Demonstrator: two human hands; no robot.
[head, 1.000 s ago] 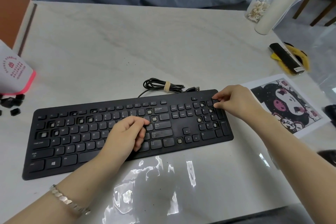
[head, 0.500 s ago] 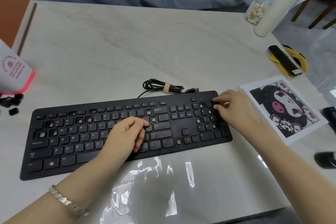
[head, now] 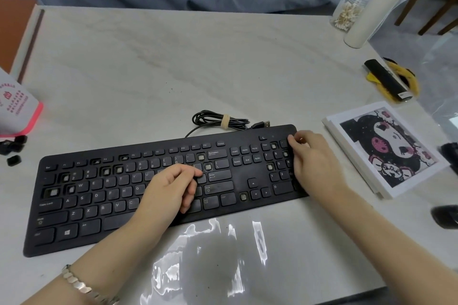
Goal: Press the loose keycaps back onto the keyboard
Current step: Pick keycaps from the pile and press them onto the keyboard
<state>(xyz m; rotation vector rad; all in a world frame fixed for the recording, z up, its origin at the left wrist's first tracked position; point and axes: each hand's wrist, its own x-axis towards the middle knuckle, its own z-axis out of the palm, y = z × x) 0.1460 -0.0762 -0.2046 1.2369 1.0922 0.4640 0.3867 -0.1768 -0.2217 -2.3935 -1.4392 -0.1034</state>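
A black keyboard lies across the near half of the white table. Several key sockets are bare, among them one by Backspace, one beside the arrow keys and one at the far left. My left hand rests curled on the middle keys, thumb against forefinger; nothing shows in it. My right hand covers the number pad's right side, fingertips pinched on a keycap at the top right corner. Loose black keycaps lie on the table far to the left.
A bundled cable sits behind the keyboard. To the right are a cartoon picture board, a black and yellow item, a white bottle and a swab jar. A pink-edged bag stands left. Shiny film covers the near table.
My right hand stays at the number pad's top right corner, its fingers settling slightly lower onto the keys. The left hand has not moved.
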